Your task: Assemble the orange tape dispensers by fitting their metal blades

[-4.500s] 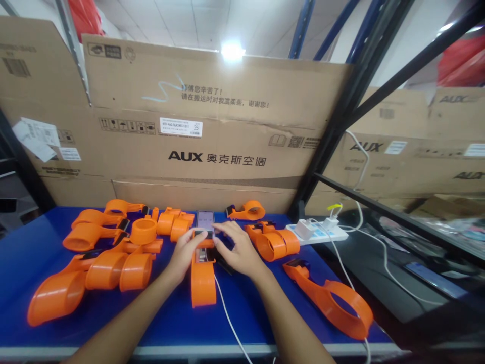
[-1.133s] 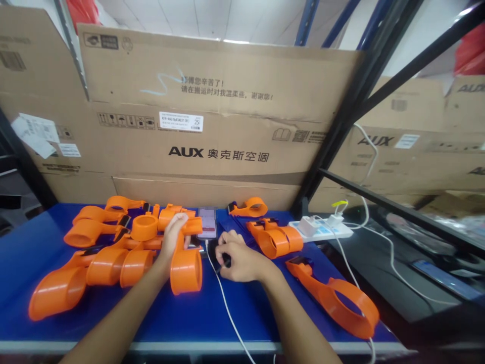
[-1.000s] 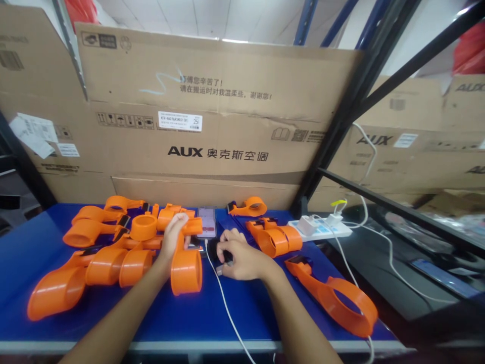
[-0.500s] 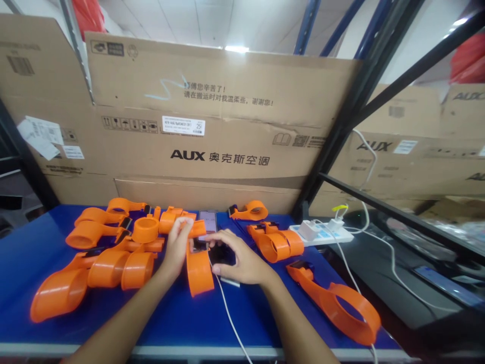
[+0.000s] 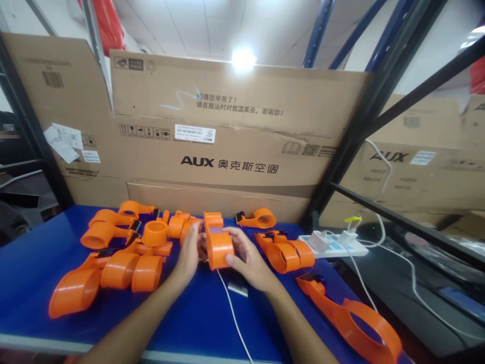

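Between my hands, an orange tape dispenser [image 5: 220, 251] is held a little above the blue table, its round drum facing me and its handle end pointing away. My right hand [image 5: 250, 260] grips the drum from the right, thumb on its front. From the left, my left hand [image 5: 189, 258] holds the same dispenser, with some fingertips hidden behind it. A white cable [image 5: 234, 316] runs beneath it towards the table's front edge. Close to my right wrist lies a small pale flat object [image 5: 238, 289].
Several orange tape dispensers [image 5: 76, 290] lie on the left of the blue table [image 5: 182, 323]. More dispensers [image 5: 284, 255] lie on the right, near a white power strip [image 5: 341, 246]. A cardboard sheet [image 5: 235, 126] stands behind, beside a black metal post [image 5: 344, 136].
The dispenser has been raised and turned between my hands. My right hand has gone from open fingers beside it to a grip on its drum. The camera view has shifted slightly.
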A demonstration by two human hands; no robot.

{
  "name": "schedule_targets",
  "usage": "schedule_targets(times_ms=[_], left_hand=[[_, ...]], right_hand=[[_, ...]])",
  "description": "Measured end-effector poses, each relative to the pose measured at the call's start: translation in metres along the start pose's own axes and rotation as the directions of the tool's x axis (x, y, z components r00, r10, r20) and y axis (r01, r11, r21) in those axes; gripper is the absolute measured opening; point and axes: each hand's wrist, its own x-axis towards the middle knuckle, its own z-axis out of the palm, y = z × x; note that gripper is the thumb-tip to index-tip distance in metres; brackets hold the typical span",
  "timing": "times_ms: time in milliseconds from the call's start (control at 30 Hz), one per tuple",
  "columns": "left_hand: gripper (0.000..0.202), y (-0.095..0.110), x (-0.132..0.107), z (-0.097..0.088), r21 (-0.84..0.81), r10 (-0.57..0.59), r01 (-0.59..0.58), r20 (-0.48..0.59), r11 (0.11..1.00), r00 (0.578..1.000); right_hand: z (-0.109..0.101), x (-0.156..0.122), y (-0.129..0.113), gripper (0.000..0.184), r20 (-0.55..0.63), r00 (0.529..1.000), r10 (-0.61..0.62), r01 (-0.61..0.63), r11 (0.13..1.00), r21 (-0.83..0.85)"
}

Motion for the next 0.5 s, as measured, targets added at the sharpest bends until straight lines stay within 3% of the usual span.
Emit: schedule_targets(times_ms=[167,333,400,500], left_hand=[[0.061,0.001,-0.016,0.010,0.240,0.078,-0.093,0.070,0.966,0.994],[0.044,0.011,-0.041,0.012,0.398,0.178,-0.196,0.082,0.896,0.981],[0.048,0.023,-0.058,0.006,0.508,0.196,-0.255,0.167,0.823,0.966],[0.054,0.051,-0.081,-0.013,0.693,0.220,-0.399,0.337,0.600,0.916]], right_hand=[[-0.004,0.007,0.009,0.060,-0.254,0.966,0.044,-0.020,0.995,0.097],[-0.007,0.013,0.024,0.058,-0.293,0.949,0.114,-0.083,0.990,0.116],[-0.005,0.014,0.026,0.058,-0.274,0.953,0.130,-0.100,0.988,0.121],[0.001,0.015,0.024,0.058,-0.228,0.961,0.154,-0.128,0.984,0.126]])
